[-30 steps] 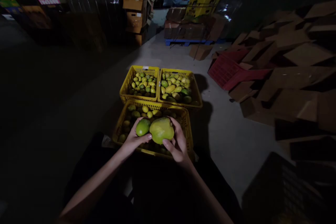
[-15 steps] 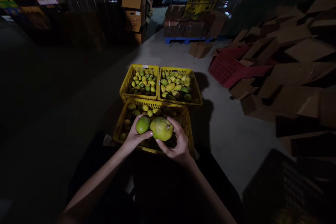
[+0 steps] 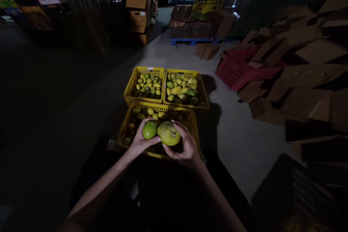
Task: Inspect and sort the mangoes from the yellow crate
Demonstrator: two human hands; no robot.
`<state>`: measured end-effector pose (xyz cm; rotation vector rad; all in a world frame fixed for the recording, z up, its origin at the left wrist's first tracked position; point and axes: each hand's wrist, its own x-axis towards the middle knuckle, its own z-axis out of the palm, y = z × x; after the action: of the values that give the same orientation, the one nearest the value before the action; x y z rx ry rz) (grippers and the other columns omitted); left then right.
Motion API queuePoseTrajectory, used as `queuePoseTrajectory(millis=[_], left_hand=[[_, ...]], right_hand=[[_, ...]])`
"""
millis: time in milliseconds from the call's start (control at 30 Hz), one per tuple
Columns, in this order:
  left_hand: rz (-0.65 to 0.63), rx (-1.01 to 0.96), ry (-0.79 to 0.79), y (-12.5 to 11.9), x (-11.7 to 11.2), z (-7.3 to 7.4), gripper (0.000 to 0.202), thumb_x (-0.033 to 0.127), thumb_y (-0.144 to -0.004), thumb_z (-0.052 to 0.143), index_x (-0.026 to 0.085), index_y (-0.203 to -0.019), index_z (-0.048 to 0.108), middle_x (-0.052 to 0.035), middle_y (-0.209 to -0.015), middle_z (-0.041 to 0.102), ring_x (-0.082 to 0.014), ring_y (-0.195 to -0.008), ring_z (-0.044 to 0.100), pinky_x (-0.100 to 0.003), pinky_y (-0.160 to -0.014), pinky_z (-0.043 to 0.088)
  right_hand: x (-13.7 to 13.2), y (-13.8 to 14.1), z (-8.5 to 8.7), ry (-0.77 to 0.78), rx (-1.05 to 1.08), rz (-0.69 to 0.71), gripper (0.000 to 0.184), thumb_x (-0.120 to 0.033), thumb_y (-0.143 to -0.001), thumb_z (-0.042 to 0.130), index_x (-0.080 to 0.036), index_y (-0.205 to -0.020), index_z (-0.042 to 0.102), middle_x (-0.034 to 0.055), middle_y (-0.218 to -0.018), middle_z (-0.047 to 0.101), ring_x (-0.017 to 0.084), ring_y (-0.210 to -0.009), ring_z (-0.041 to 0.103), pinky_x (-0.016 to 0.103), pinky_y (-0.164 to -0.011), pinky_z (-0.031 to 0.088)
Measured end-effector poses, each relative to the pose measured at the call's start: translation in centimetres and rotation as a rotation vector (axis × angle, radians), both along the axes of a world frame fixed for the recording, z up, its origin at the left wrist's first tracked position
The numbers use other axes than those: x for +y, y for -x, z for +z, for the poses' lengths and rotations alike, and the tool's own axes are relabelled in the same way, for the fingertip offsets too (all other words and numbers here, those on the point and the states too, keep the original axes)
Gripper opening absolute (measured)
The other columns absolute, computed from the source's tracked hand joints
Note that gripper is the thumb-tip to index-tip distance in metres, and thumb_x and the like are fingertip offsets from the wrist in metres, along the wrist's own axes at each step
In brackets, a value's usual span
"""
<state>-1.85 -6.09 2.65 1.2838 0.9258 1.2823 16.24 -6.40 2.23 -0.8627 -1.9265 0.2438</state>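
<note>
My left hand [image 3: 140, 140] is closed around a small, smooth green citrus fruit [image 3: 150, 129], with the thumb pointing toward the other fruit. Beside it, my right hand [image 3: 187, 148] grips a larger, bumpy yellow-green citrus fruit [image 3: 169, 134] between thumb and fingers, its stem end facing me. The two fruits are side by side, almost touching. Both are held over the near yellow crate [image 3: 194, 125], where yellow and green fruits lie, partly hidden by my hands and shadow.
Beyond stand a left yellow crate [image 3: 130, 86] of smaller fruits and a right yellow crate [image 3: 204, 92] of larger ones. A red crate [image 3: 235, 70] and heaped cardboard boxes [image 3: 307, 94] lie on the right. Farther back is a loaded blue pallet [image 3: 193, 41].
Both hands have shifted slightly to the right with their fruits. The larger fruit has turned a little, its stem end now lower and more toward me.
</note>
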Motion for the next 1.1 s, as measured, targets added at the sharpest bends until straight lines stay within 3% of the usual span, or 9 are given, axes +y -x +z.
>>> queuePoseTrajectory(millis=[233,433,567,700,867,967,1100], left_hand=[[0.013,-0.028,0.005,-0.2,0.2,0.0,0.053,0.030,-0.062,0.077,0.021,-0.107,0.052,-0.0006,-0.096,0.050,-0.0137,-0.083,0.049,-0.024,-0.075,0.041],[0.040,-0.093,0.087,-0.1,0.0,0.7,0.049,0.027,-0.060,0.078,0.020,-0.103,0.056,-0.0006,-0.091,0.054,-0.0120,-0.074,0.052,-0.022,-0.068,0.043],[-0.011,-0.316,0.300,-0.1,0.1,0.4,0.047,0.037,-0.072,0.067,0.023,-0.114,0.050,0.0015,-0.080,0.054,-0.0088,-0.058,0.051,-0.021,-0.054,0.041],[-0.009,-0.574,0.443,0.0,0.7,0.3,0.046,0.032,-0.074,0.065,0.022,-0.116,0.049,-0.0006,-0.089,0.058,-0.0104,-0.068,0.058,-0.023,-0.064,0.047],[-0.080,-0.750,0.424,0.3,0.9,0.5,0.044,0.016,-0.075,0.062,0.027,-0.117,0.051,-0.0004,-0.103,0.060,-0.0136,-0.087,0.062,-0.029,-0.082,0.048],[-0.109,-0.867,0.509,0.8,1.1,0.2,0.033,0.023,-0.078,0.060,0.022,-0.111,0.056,-0.0026,-0.102,0.062,-0.0165,-0.091,0.062,-0.031,-0.085,0.048],[-0.112,-0.991,0.696,1.4,1.5,-0.2,0.023,0.033,-0.079,0.057,0.014,-0.091,0.061,-0.0037,-0.083,0.064,-0.0143,-0.081,0.062,-0.027,-0.077,0.051]], right_hand=[[0.4,0.2,-0.1,-0.073,0.011,-0.015,0.077,-0.017,-0.066,0.070,-0.019,-0.135,0.035,0.0166,-0.128,0.052,0.029,-0.114,0.055,0.044,-0.092,0.051],[0.5,0.8,-0.5,0.008,0.137,-0.017,0.075,-0.020,-0.062,0.071,-0.023,-0.130,0.040,0.0128,-0.124,0.054,0.030,-0.113,0.055,0.046,-0.094,0.048],[0.9,0.9,-1.1,0.330,0.436,0.017,0.066,-0.028,-0.063,0.071,-0.023,-0.122,0.044,0.0113,-0.119,0.056,0.027,-0.107,0.058,0.039,-0.086,0.053],[2.0,1.0,-1.7,0.674,0.823,0.171,0.052,-0.048,-0.068,0.064,-0.025,-0.113,0.054,0.0099,-0.106,0.064,0.026,-0.095,0.063,0.042,-0.075,0.055],[2.9,1.4,-1.8,0.821,0.969,0.284,0.053,-0.064,-0.077,0.042,-0.025,-0.106,0.061,0.0097,-0.086,0.070,0.026,-0.086,0.065,0.049,-0.075,0.054],[3.1,1.7,-1.7,0.981,1.137,0.338,0.049,-0.061,-0.075,0.047,-0.023,-0.101,0.064,0.0095,-0.094,0.070,0.026,-0.088,0.065,0.049,-0.078,0.052],[3.7,1.7,-1.9,1.145,1.238,0.415,0.057,-0.069,-0.074,0.041,-0.021,-0.090,0.066,0.0098,-0.092,0.070,0.025,-0.080,0.066,0.046,-0.074,0.052]])
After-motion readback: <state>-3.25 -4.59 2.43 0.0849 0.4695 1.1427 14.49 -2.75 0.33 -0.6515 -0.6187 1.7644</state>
